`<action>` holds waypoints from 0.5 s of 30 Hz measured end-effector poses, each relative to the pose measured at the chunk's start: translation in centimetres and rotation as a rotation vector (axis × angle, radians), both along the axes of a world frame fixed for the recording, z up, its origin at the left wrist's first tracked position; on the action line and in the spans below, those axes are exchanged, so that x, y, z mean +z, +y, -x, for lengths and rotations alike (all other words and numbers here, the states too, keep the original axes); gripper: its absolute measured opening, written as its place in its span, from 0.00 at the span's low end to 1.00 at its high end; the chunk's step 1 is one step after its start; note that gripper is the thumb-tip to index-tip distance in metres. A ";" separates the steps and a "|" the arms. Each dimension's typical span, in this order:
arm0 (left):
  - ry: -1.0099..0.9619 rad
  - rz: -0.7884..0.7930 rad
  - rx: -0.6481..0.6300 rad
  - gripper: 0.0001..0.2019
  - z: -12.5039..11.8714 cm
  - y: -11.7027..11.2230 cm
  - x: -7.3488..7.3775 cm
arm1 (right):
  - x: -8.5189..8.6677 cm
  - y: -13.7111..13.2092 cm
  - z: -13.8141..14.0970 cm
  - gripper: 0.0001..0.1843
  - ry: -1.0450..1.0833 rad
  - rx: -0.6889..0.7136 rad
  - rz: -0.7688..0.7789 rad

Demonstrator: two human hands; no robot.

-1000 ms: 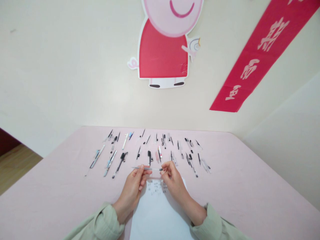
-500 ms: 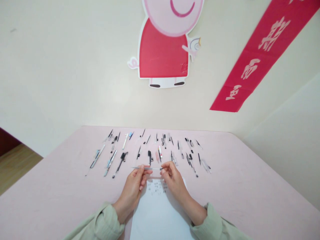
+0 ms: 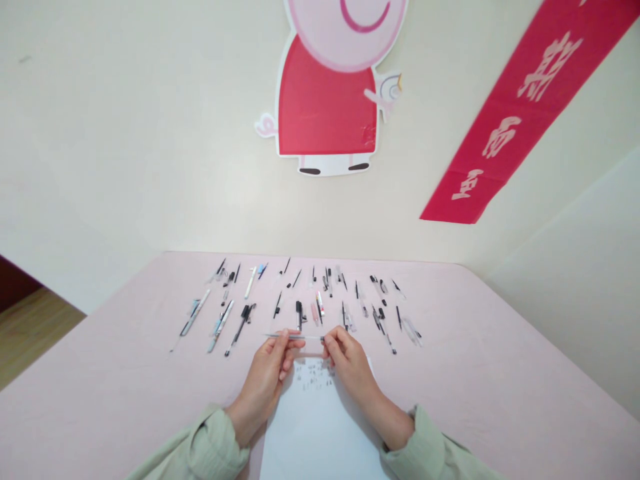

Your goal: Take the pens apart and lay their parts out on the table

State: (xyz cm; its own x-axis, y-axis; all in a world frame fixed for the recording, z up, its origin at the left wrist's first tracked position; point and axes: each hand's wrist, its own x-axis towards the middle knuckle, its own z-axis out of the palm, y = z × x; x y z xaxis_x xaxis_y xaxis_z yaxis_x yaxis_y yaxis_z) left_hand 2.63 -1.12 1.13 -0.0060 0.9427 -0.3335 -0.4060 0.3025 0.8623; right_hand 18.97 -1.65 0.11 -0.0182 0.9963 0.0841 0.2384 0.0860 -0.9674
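Note:
Between my two hands a slim, pale pen refill lies nearly level above the top of a white sheet of paper. My left hand is closed on its left part with thumb and fingers, and a thin end sticks out past the thumb. With its fingertips, my right hand pinches the dark right end. Small dark handwriting shows on the upper part of the sheet. Just beyond the refill are a black pen cap and a pinkish pen part.
Loose pen parts lie in rough rows across the pink tabletop: white barrels, a black-capped pen and clear barrels. A wall rises behind the table, bearing a cartoon pig cutout and a red banner.
My right fingers have shifted very slightly at the refill's right end. The left hand and the parts on the table look the same.

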 end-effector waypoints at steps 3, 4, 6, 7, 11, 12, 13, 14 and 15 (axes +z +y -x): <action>0.006 -0.003 0.009 0.24 0.0 0.0 0.1 | -0.1 0.0 0.0 0.07 0.008 0.016 -0.043; 0.008 -0.003 0.012 0.24 0.0 0.0 0.1 | -0.1 0.1 0.0 0.04 0.014 0.014 -0.051; 0.011 -0.005 0.014 0.24 -0.1 0.0 0.2 | -0.2 0.1 0.1 0.05 0.017 -0.018 -0.048; 0.012 -0.004 0.013 0.24 -0.1 0.0 0.3 | -0.3 0.2 0.1 0.06 0.018 -0.033 -0.037; 0.015 0.000 0.012 0.25 -0.1 0.0 0.3 | -0.2 0.1 0.2 0.08 0.038 -0.010 0.012; 0.013 0.000 0.012 0.24 -0.1 0.0 0.3 | -0.2 0.1 0.1 0.11 0.043 0.001 0.011; 0.008 -0.001 0.013 0.24 -0.1 0.0 0.3 | -0.1 0.0 0.1 0.11 0.046 0.008 0.004; 0.005 -0.001 0.013 0.24 -0.1 0.0 0.3 | -0.1 0.0 0.1 0.10 0.048 0.009 -0.008; 0.004 -0.001 0.013 0.24 -0.1 0.0 0.3 | -0.1 0.0 0.1 0.08 0.046 0.008 -0.021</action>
